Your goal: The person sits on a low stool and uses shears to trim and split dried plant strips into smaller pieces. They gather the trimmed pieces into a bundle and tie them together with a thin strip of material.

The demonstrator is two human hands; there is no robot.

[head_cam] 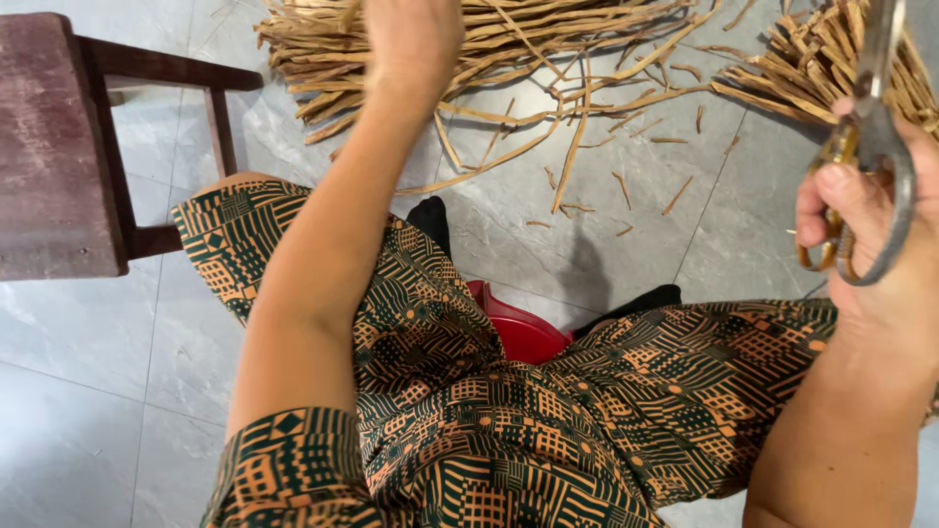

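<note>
My left hand (411,39) reaches forward into a pile of long dry tan plant strips (509,49) lying on the grey tiled floor; its fingers are cut off by the top edge, so what they grip is hidden. My right hand (861,225) is raised at the right and holds a pair of metal scissors (875,147) by the loops, blades pointing up. A second bundle of dry strips (831,59) lies at the top right, just behind the scissors.
A dark wooden stool (59,147) stands at the left. Short cut bits of strip (626,186) are scattered on the tiles. A red plastic seat (523,332) shows between my knees, which are covered by patterned green-and-orange cloth (489,420).
</note>
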